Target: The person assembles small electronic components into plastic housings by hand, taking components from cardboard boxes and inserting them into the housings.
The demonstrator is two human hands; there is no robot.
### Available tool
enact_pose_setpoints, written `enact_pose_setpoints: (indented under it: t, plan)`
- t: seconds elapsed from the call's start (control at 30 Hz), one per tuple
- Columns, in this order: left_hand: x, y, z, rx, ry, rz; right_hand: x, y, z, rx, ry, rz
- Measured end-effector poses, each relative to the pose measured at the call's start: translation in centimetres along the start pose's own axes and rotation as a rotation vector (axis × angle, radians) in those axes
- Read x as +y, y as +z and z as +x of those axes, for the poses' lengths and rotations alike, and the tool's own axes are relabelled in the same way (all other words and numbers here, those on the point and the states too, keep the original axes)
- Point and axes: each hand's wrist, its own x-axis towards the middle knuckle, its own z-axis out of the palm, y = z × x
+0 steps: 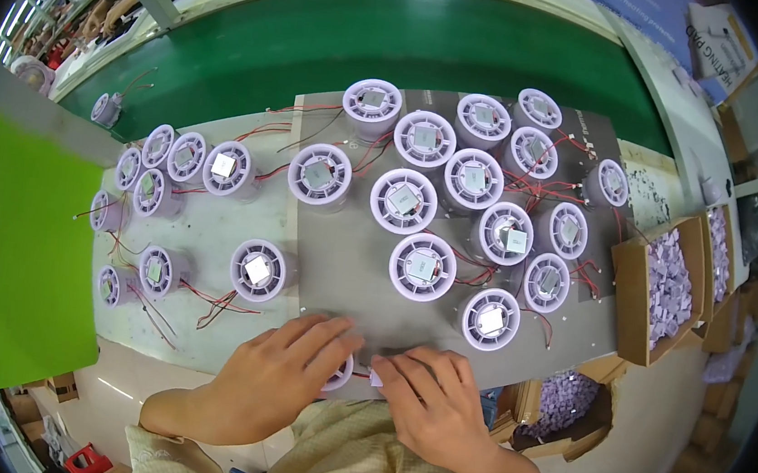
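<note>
far l, i've got a bright green panel (pixel 26 248) by the l edge of the worktop (pixel 192 332). on its l part: a grp of lilac spoked housings (pixel 156 193), square plates in most centres, red wires trailing. near the front edge, approx mid, the l hand (pixel 279 377) bends over the front housing (pixel 343 377), only part of its rim showing; can't tell from here if those fingers grip it. just r of it, a small lilac piece (pixel 375 378) pokes out by the r hand (pixel 436 397); fingers curled, undersides hidden, so can't confirm a pinch. behind, more housings (pixel 424 139) crowd the grey sheet (pixel 343 279) toward the back edge. by the r edge, a cardboard box (pixel 630 302) full of small lilac pcs (pixel 669 287).
</note>
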Motion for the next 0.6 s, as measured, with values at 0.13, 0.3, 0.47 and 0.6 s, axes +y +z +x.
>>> enact_pose_setpoints:
  t: [0.13, 0.3, 0.47, 0.6]
  plan:
    - [-0.3, -0.1, -0.2, -0.024, -0.151, -0.228, -0.5, 0.0, 0.6, -0.015, 0.027, 0.081]
    - [-0.6, 0.9, -0.3, 0.083, -0.136, -0.281, -0.5, -0.3, 1.0, 0.024, 0.088, 0.148]
    - [-0.7, 1.3, -0.4, 0.196, -0.077, -0.351, 0.6, -0.8, 0.7, 0.084, 0.076, 0.321]
    - [-0.5, 1.6, -0.4, 0.329, -0.042, -0.385, 0.4, -1.2, 1.0, 0.141, 0.078, 0.440]
